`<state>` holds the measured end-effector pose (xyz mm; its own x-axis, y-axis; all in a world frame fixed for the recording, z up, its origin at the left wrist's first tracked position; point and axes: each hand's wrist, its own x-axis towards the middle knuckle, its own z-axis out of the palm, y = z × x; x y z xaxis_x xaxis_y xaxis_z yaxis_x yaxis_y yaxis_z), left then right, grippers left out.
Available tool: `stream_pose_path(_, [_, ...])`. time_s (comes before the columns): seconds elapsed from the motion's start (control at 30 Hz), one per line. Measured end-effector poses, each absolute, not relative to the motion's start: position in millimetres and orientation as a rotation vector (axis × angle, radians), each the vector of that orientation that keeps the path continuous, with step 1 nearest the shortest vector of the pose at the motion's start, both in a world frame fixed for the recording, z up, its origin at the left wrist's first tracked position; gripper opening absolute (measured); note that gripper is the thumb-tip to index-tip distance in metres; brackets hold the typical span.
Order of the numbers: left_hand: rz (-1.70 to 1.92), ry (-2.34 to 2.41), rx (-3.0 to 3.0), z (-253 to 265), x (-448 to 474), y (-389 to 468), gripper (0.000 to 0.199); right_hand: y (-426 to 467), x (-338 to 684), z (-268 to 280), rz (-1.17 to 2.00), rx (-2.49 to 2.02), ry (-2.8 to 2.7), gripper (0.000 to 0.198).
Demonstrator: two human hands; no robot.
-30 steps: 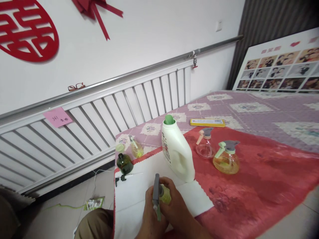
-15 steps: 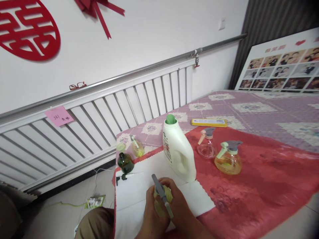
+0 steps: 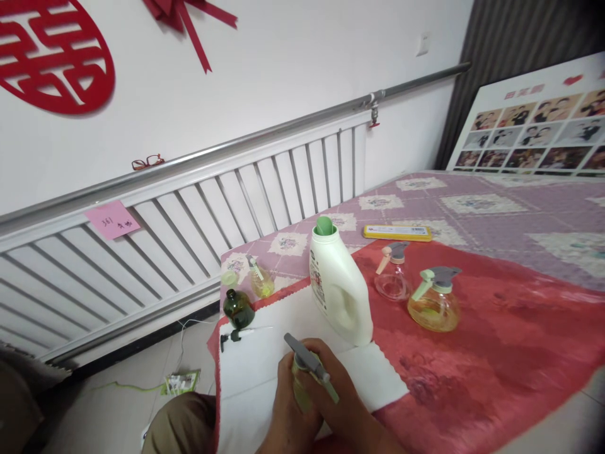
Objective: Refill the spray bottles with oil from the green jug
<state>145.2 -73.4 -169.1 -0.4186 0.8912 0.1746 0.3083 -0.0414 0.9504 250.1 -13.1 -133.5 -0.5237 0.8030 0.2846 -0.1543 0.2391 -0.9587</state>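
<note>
- I have the yellow-green spray bottle (image 3: 301, 397) at lower centre, between my hands; its grey sprayer head (image 3: 305, 354) slants from upper left to lower right.
- Left hand (image 3: 289, 403) and right hand (image 3: 341, 394) both grasp it, neither clearly nearer.
- Centre: white detergent jug (image 3: 338, 293), upright, green spout (image 3: 324, 226) in its mouth, contents hidden.
- Right of centre: peach-trigger spray bottle (image 3: 393, 287), seemingly empty; green-trigger spray bottle (image 3: 433, 310), amber liquid inside.
</note>
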Motion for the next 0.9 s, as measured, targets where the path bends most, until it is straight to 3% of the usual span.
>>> stream_pose_path(0.33, [1.465, 1.695, 1.311, -163, 146, -73, 0.05, -11, 252, -132, 1.396, -0.589, -1.707, 0.031])
stream_pose_path(0.73, [1.371, 1.606, 1.383, -164, 136, -74, 0.06, -2, 262, -126, 1.475, -0.533, -1.829, 0.036])
stream_pose_path(0.9, [1.368, 1.61, 1.404, -159, 137, -73, 0.058, 0, 257, -137, 1.468, -0.626, -1.735, 0.053])
